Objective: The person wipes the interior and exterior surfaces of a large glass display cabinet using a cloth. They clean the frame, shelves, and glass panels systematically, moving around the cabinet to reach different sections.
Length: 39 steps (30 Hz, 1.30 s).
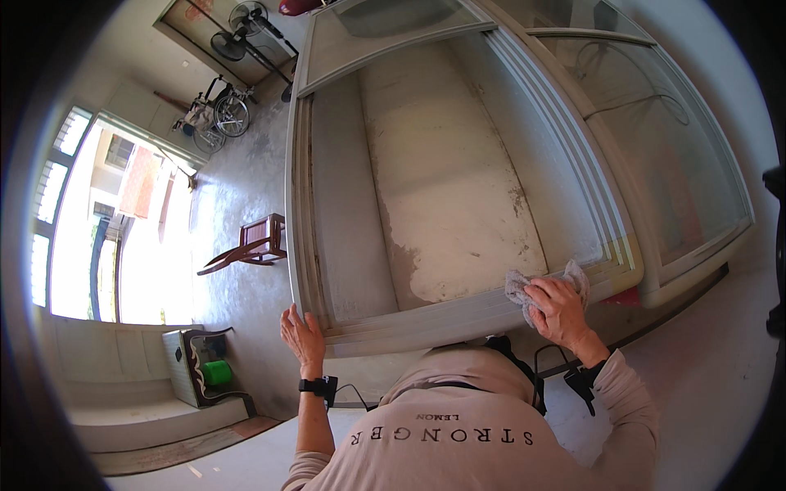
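Note:
In front of me stands a chest freezer with a pale, multi-track rim (430,316) and sliding glass panels. Its near part is uncovered, and the worn, stained interior (448,178) shows. My right hand (556,310) presses a crumpled grey cloth (519,293) onto the near rim, close to the right corner. At the near left corner my left hand (304,337) rests against the frame, thumb apart from the fingers, holding no loose object. A glass panel (393,43) covers the far end of the freezer.
Close on the right is a second glass-topped cabinet (675,147). A wooden chair (261,239) stands by the freezer's left side. Farther left are a wheelchair (224,116), pedestal fans (245,30) and a bench-like piece with dark curved legs (187,368). A bright doorway (141,227) opens beyond.

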Each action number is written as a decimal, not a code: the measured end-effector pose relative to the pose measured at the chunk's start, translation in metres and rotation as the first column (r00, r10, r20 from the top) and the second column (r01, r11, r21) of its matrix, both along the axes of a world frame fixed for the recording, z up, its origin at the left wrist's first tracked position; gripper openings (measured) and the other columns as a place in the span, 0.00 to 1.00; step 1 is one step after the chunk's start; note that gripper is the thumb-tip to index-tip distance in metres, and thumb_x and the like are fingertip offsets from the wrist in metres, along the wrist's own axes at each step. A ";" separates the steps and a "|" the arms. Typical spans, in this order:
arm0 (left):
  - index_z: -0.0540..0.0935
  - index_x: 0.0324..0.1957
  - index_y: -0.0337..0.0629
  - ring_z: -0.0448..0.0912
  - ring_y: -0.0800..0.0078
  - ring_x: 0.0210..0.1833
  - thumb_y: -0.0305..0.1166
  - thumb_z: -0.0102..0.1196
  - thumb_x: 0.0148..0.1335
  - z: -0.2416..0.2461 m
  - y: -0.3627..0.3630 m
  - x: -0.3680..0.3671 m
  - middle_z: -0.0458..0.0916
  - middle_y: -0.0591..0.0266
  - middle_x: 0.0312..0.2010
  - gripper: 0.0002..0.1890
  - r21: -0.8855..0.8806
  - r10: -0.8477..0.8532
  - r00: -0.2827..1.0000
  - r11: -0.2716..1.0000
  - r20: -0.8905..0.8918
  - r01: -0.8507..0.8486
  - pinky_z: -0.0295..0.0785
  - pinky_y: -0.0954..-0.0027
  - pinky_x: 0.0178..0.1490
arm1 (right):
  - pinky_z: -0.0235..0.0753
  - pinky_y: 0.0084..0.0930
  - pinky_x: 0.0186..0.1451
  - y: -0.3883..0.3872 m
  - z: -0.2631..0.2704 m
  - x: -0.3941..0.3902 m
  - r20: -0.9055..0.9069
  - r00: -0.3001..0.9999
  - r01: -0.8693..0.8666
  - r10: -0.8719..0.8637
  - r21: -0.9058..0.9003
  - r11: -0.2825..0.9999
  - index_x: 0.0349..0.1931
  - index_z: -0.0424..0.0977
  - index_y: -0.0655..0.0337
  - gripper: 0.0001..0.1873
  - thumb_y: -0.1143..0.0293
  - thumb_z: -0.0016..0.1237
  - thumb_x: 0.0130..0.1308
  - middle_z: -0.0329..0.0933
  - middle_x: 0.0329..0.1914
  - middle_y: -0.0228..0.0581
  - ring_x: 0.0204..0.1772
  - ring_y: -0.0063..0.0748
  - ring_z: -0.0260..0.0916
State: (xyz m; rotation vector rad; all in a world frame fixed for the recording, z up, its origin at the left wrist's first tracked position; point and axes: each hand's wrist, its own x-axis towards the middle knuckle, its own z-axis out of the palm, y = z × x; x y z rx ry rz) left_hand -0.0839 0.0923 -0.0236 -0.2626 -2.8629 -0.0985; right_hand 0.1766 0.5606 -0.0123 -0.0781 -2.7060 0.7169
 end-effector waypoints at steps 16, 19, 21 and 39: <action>0.60 0.65 0.30 0.75 0.32 0.50 0.49 0.39 0.75 0.002 -0.065 -0.028 0.78 0.30 0.46 0.30 0.356 -0.253 0.749 0.934 0.612 0.024 0.72 0.44 0.50 | 0.74 0.41 0.53 -0.067 -0.006 -0.030 0.088 0.970 0.222 -0.228 0.076 0.972 0.43 0.77 0.63 0.14 0.71 0.50 0.57 0.77 0.46 0.44 0.49 0.51 0.74; 0.70 0.61 0.36 0.78 0.41 0.48 0.49 0.40 0.75 0.047 -0.077 -0.053 0.79 0.38 0.49 0.26 0.492 -0.480 0.743 0.839 0.465 0.234 0.74 0.53 0.51 | 0.74 0.40 0.52 -0.153 -0.005 -0.070 0.064 0.981 0.180 -0.185 0.071 0.981 0.42 0.78 0.62 0.13 0.71 0.51 0.55 0.78 0.45 0.42 0.48 0.49 0.74; 0.74 0.59 0.38 0.79 0.47 0.48 0.49 0.39 0.76 0.090 -0.082 -0.073 0.80 0.42 0.51 0.25 0.680 -0.593 0.719 0.696 0.363 0.231 0.74 0.57 0.53 | 0.74 0.40 0.51 -0.204 -0.004 -0.092 0.046 0.981 0.183 -0.187 0.074 0.980 0.41 0.78 0.61 0.13 0.71 0.51 0.54 0.78 0.44 0.42 0.48 0.49 0.74; 0.78 0.53 0.29 0.72 0.58 0.52 0.48 0.40 0.74 0.269 -0.038 0.005 0.75 0.48 0.50 0.28 0.632 -0.422 -0.475 -0.435 -0.772 -0.641 0.63 0.59 0.53 | 0.73 0.43 0.49 -0.265 -0.018 -0.123 -0.023 0.927 0.373 -0.375 0.170 0.912 0.38 0.77 0.61 0.11 0.70 0.51 0.54 0.77 0.39 0.43 0.44 0.52 0.73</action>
